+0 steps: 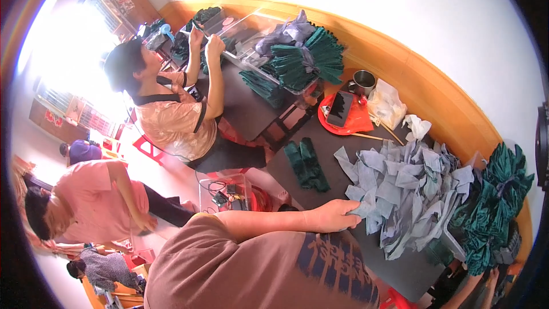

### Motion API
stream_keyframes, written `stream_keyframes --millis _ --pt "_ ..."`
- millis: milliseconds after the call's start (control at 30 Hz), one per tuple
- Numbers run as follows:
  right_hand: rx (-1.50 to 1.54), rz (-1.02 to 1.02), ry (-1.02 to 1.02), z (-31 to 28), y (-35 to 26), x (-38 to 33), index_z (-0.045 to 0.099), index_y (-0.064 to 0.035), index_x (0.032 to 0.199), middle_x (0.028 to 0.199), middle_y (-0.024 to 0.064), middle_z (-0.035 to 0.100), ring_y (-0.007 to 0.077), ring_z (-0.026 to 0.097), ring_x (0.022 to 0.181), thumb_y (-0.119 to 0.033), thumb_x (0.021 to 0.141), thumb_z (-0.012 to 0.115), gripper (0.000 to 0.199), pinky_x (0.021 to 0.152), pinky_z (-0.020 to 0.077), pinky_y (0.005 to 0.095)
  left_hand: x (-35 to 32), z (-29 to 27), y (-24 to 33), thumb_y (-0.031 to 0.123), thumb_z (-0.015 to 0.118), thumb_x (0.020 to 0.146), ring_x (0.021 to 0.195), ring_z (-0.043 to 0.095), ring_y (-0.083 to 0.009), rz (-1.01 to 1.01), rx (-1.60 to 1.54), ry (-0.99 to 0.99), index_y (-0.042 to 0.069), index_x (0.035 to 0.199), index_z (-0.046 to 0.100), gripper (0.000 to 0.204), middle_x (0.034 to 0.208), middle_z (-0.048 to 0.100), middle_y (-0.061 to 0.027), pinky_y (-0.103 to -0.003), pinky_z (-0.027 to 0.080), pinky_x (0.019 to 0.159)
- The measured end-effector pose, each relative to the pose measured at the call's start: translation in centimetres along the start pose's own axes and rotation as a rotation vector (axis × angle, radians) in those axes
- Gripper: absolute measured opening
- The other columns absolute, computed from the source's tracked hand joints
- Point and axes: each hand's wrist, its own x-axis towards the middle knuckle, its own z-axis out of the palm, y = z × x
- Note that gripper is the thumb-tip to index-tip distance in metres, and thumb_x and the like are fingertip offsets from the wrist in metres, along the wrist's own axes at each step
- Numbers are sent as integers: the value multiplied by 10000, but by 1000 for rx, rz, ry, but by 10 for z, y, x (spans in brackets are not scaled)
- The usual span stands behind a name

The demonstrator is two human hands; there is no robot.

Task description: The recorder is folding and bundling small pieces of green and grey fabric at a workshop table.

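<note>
My left hand [331, 216] reaches in from the left across the table edge, its fingers closed on the corner of a light grey cloth piece [360, 210]. That piece lies at the near left side of a large loose heap of grey cloth pieces [406, 177]. Beyond my hand, two dark green velvety cloth strips [307, 164] rest side by side on the dark table [280, 166]. A tied bundle of dark green cloth [497, 189] stands against the heap's right side. My right hand is out of sight.
Behind the heap are a red plate [330, 130] with a phone [341, 107], a metal mug [363, 82] and a plastic bag [386, 105]. A co-worker [171, 120] works at a clear bin [269, 68] of green bundles. Another person's forearms [466, 292] show at lower right.
</note>
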Motion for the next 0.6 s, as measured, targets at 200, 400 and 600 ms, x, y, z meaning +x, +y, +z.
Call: stream_keyframes --millis 200,400,600 --pt "60 77 51 -28 30 -16 478 19 1026 962 92 526 182 496 861 -192 854 473 272 783 376 295 7 12 4 168 499 868 729 524 -109 5 92 -43 36 889 513 134 746 548 -27 -277 435 675" --pt "150 204 113 -41 65 -58 489 17 997 930 86 528 178 495 830 -191 849 472 255 758 379 294 9 15 21 183 521 857 713 490 -83 -51 151 -75 33 901 528 156 742 535 -9 -253 418 652" --pt "260 300 136 -35 88 -90 499 14 968 897 81 529 173 493 800 -191 845 471 241 733 381 292 18 27 34 207 515 854 719 529 -167 -105 141 -163 -6 900 498 218 738 565 -112 -307 429 698"
